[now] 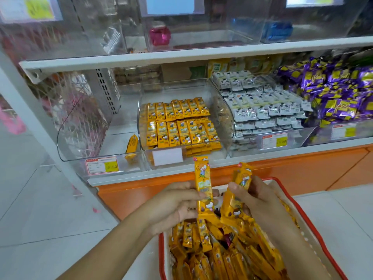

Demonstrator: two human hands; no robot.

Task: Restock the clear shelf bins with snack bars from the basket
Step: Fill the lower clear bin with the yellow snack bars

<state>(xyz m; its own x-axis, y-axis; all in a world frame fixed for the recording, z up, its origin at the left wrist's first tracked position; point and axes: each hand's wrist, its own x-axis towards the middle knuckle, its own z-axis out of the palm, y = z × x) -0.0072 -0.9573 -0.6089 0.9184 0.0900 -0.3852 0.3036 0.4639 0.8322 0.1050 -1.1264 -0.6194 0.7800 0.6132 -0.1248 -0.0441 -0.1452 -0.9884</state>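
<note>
A red-rimmed basket [300,217] at the bottom right is full of yellow snack bars [226,257]. Above it my left hand [173,205] grips one upright yellow bar [202,178]. My right hand [260,199] holds a small bunch of the same bars [240,188], tilted. Straight ahead on the lower shelf, a clear bin [222,112] holds two neat rows of yellow bars [181,126]. The clear bin to its left [80,142] contains a single yellow bar [132,145] leaning in its front corner.
Bins to the right hold white packets [262,106] and purple packets [339,91]. The upper shelf [181,55] carries nearly bare clear bins with a pink item [159,35] and a blue item [278,31]. An orange base panel [282,168] runs below the shelf. White floor tiles lie at left.
</note>
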